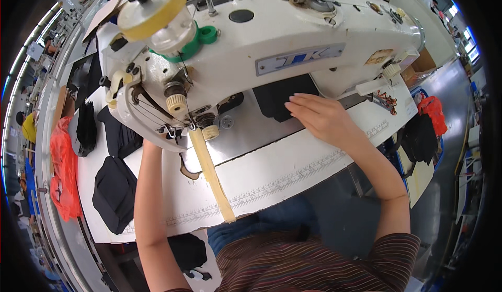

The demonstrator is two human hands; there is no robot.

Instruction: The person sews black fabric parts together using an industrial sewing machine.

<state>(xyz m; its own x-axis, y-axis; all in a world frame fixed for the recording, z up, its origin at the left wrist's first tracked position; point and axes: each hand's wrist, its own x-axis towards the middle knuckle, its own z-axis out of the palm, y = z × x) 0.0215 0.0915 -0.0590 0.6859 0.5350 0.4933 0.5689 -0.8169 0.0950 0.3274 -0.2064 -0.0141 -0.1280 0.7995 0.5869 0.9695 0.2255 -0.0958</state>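
Observation:
A white sewing machine (225,46) stretches across the middle of the view above a metal plate (246,135). My right hand (324,119) reaches under the machine's arm, its fingers stretched out and lying on the edge of black fabric pieces (285,96). My left forearm (149,203) runs up to the left of the needle area. The machine's head covers my left hand, so its fingers and anything in them are hidden. Near that forearm lie a stack of black fabric pieces (114,192) and folded black fabric (120,135).
A yellowish tape strip (212,177) runs from the needle area to the white table's (272,182) front edge, crossing a printed ruler. Red plastic bags (65,171) hang at the left. Another red bag (433,114) and black fabric (420,137) sit in a bin at the right.

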